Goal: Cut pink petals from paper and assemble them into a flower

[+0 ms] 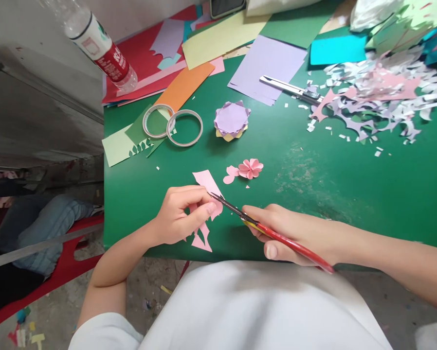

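White cloth of a shirt [236, 311] fills the near edge of the view, smooth with a few soft folds, and beyond it the green surface [313, 189] carries the work. Left of the middle, close to the near edge, the left hand [185, 214] pinches pink paper [207, 181], its grip narrow on the piece. That sheet slants from upper left to lower right, flat and matte; a ragged cut-out scrap [200, 240] lies below the fingers, and whether the two join is hidden. The right hand [282, 231] has its grip wrapped round scissors [295, 244], whose glossy red handle slopes down toward the shirt while the slim dark blades point up and left. What matters is that meeting: the tips sit right at the left fingertips and the sheet's edge, blades nearly together, though contact with the paper cannot be told. The left hand is the nearer one; the right reaches the sheet only through the blades. Just past them rest a pink flower [251, 168] of creased, curled petals and a flat lobed cutting [230, 174] beside it; farther off sits a scalloped lilac disc [232, 118] over pale yellow points, near two thin tape rings [184, 144].
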Demonstrator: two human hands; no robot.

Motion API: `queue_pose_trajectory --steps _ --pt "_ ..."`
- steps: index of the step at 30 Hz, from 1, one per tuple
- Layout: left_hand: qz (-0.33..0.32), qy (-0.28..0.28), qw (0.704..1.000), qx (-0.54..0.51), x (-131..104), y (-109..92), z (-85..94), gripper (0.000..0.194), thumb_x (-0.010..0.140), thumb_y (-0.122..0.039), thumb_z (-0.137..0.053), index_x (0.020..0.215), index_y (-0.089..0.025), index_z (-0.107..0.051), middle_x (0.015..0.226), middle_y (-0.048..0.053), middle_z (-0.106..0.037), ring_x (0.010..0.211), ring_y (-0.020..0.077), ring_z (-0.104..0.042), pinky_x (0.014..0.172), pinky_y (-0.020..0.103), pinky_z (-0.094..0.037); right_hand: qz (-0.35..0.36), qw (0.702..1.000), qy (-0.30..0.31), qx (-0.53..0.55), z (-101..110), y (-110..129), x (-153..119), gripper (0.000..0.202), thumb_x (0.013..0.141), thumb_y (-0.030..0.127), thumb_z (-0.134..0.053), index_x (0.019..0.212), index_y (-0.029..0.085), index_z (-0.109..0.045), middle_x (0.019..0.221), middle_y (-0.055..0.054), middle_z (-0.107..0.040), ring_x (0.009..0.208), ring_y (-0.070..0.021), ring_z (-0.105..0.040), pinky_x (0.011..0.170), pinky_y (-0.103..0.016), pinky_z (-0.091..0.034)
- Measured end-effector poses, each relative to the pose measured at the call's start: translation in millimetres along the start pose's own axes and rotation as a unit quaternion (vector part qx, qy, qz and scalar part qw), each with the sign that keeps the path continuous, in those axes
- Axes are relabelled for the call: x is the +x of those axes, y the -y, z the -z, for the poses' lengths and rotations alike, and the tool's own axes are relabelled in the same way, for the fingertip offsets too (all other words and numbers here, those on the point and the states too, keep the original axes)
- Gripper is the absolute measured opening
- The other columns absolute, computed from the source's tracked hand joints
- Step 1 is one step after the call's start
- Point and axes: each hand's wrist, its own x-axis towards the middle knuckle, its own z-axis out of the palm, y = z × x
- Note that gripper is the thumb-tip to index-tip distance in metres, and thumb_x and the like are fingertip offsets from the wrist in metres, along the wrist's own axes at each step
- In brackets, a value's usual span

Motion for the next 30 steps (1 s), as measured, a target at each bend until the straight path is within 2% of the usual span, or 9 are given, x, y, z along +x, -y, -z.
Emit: queue_pose_trajectory --steps 5,12,20,27,30 --pt "0.008 0.018 1.0 0.008 -0.9 2.1 -0.2 0.03 0.095 -0.022 -0.055 0.066 -0.017 -0.06 0.056 -0.002 -0.057 0.052 0.0082 -0.048 0.053 0.02 -0.04 -0.016 1.0 0.001 0.01 -0.7 -1.1 -0.6 0.066 0.086 0.089 -0.037 0.084 0.024 -0.033 0.063 0.007 -0.039 0.049 -0.0086 -0.026 0.045 -0.025 -0.024" --pt "0.006 0.037 0.999 0.012 -2.4 3.5 -2.4 0.028 0.096 -0.024 -0.057 0.069 -0.016 -0.062 0.062 -0.001 -0.061 0.053 0.0077 -0.048 0.051 0.02 -0.037 0.018 1.0 -0.013 0.009 -1.3 -5.4 -2.3 0.056 0.092 0.077 -0.044 0.085 0.023 -0.038 0.062 0.007 -0.04 0.049 -0.0088 -0.027 0.046 -0.025 -0.02" --pt "0.003 0.018 1.0 0.011 -2.2 3.7 -0.3 0.029 0.095 -0.022 -0.056 0.067 -0.016 -0.06 0.057 -0.003 -0.053 0.053 0.0077 -0.044 0.053 0.02 -0.037 0.026 0.999 -0.017 0.008 -1.9 -6.4 -2.0 0.059 0.09 0.081 -0.043 0.086 0.022 -0.04 0.062 0.007 -0.039 0.05 -0.0089 -0.026 0.047 -0.025 -0.02" --pt "0.013 0.007 1.0 -0.014 -1.9 1.8 0.2 0.031 0.098 -0.025 -0.056 0.069 -0.017 -0.063 0.056 -0.002 -0.056 0.053 0.0086 -0.048 0.053 0.021 -0.04 -0.01 1.0 0.003 0.014 0.6 -4.3 -1.6 0.067 0.084 0.09 -0.037 0.084 0.023 -0.035 0.063 0.007 -0.039 0.05 -0.0086 -0.026 0.045 -0.025 -0.024" --pt "0.01 0.004 1.0 -0.017 -0.9 1.2 0.5 0.03 0.099 -0.024 -0.056 0.072 -0.017 -0.065 0.056 -0.002 -0.058 0.053 0.0081 -0.051 0.054 0.02 -0.042 -0.002 1.0 -0.002 0.01 -0.2 -3.8 -1.2 0.069 0.083 0.092 -0.035 0.083 0.024 -0.034 0.062 0.008 -0.037 0.049 -0.0085 -0.025 0.045 -0.025 -0.023"
